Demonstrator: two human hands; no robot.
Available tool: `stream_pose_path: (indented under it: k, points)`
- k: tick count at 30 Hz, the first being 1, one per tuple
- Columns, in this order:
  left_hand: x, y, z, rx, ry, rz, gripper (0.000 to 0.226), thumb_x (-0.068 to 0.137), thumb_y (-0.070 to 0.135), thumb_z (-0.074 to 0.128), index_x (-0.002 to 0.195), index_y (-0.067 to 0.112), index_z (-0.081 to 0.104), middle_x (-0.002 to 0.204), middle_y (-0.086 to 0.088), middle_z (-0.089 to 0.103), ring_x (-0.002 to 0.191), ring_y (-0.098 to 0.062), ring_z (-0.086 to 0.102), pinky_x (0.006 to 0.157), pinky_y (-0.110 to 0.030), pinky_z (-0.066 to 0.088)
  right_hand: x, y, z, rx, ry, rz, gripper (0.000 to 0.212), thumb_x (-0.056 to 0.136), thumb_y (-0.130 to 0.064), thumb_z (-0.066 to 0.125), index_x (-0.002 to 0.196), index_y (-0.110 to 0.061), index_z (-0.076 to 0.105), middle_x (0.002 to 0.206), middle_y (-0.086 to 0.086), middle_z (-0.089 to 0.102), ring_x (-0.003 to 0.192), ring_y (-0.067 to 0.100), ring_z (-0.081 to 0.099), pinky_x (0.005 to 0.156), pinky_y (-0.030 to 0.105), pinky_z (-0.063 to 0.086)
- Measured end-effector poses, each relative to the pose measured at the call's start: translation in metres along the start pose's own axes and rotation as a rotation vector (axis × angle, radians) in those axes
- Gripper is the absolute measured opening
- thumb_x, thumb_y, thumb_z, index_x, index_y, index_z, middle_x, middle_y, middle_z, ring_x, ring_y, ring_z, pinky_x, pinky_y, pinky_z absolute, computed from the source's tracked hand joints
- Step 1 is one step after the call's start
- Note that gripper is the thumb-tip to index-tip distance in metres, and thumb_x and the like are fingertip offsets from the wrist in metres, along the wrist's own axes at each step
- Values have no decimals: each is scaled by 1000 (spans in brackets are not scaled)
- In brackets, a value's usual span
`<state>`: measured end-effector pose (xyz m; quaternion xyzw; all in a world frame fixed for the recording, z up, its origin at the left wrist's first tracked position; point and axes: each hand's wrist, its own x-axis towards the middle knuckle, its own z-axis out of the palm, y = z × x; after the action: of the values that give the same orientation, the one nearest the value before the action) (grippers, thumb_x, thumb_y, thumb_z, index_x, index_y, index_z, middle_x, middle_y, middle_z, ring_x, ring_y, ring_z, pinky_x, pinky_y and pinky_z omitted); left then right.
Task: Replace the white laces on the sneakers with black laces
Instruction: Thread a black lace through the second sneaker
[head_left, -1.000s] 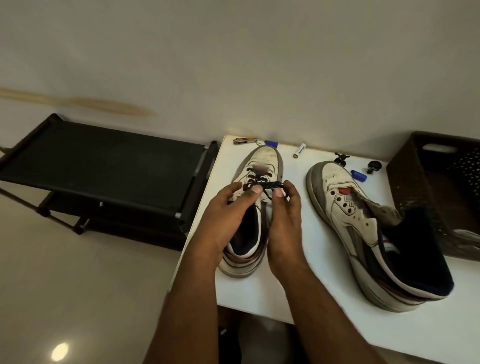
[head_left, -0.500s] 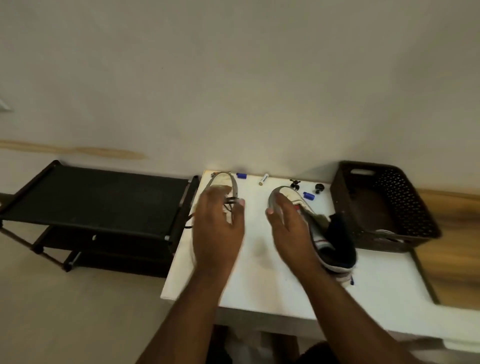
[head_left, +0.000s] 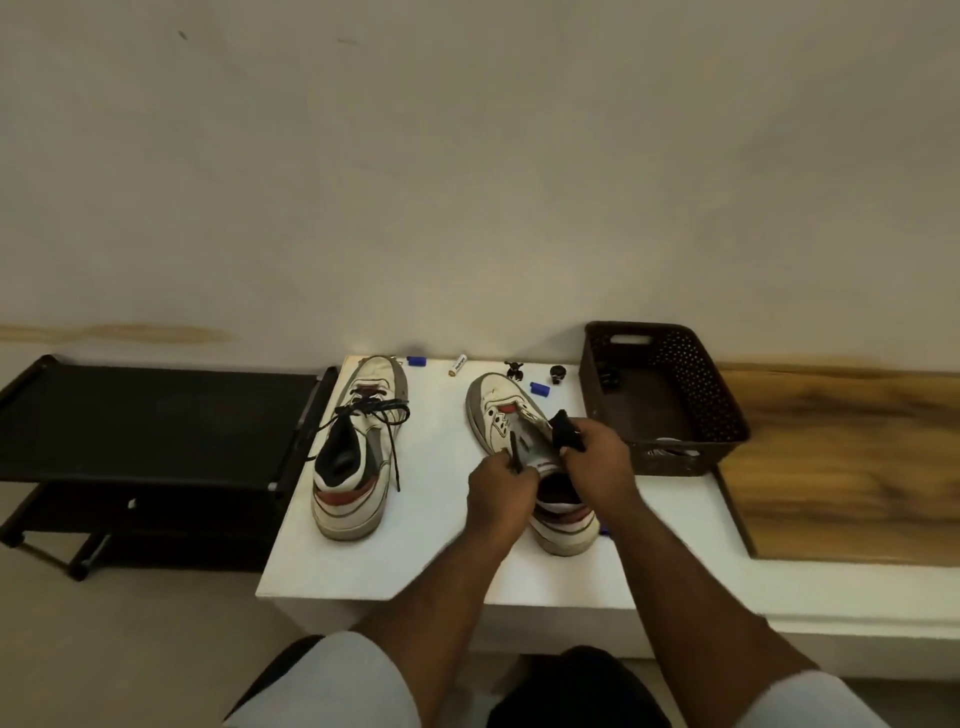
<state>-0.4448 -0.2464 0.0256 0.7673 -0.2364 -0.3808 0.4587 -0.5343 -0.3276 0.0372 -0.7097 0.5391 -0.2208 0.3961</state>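
Progress: by the look of it about half the job was done. The left sneaker already carried a black lace through its eyelets, ends loose and trailing down its side, not visibly tied.
Left to do: the right sneaker showed bare eyelets with neither a white nor a black lace threaded; it needed lacing from the toe end up, as I judged it.
Left sneaker place: it stood near the table's left edge, toe toward the back edge, heel toward the front.
Right sneaker place: it stood toward the middle of the table, just beside the brown basket at the right, toe toward the back edge.
Left hand: the left hand was curled at the sneaker's collar, pinching what looked like a dark lace end that stood up above the fingers.
Right hand: the right hand was closed round a bunched black lace, held just over the tongue.
Lace to grip: the second lace sat inside both grasps, directly above the shoe it belonged to, not yet entered in any eyelet I could see.
Clutter: small blue caps and a little white tube lay along the back edge.
White laces: something pale lay in the basket; I could not tell whether it was these.
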Motion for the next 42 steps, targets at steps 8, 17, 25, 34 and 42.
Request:
stream_pose_path:
  k: [8,17,25,34,42]
  points:
    - [-21,-21,-59,273,71,140,11,82,18,58,84,16,68,77,-3,69,72,-23,67,67,-45,60,-75,-22,51,203,124,88,36,93,-2,49,127,-9,60,122,7,64,112,23,59,92,24,42]
    - [-42,-5,-92,360,59,204,40,92,18,55,132,22,54,127,-3,61,114,-25,58,98,-34,48,-87,-24,46,131,-20,69,22,93,-25,60,109,-13,68,105,1,70,96,17,64,84,25,48]
    - [61,64,-22,657,-103,476,55,95,14,48,148,21,36,152,0,38,139,-17,35,111,-27,27,28,-16,-24,-92,28,-164,19,95,-19,58,101,-8,72,95,1,69,78,6,58,70,11,41]
    - [172,85,72,1149,-284,836,58,95,31,53,149,29,31,160,5,18,148,-25,13,116,-50,19,183,60,-58,-447,-64,-203,45,87,-11,60,131,-23,57,130,4,57,118,23,55,102,37,44]
    - [191,69,85,840,-200,988,46,86,18,51,131,23,58,147,3,46,125,-25,51,100,-42,43,236,73,-36,-788,-264,-113,41,96,-20,50,137,-21,47,137,9,50,124,30,47,103,45,41]
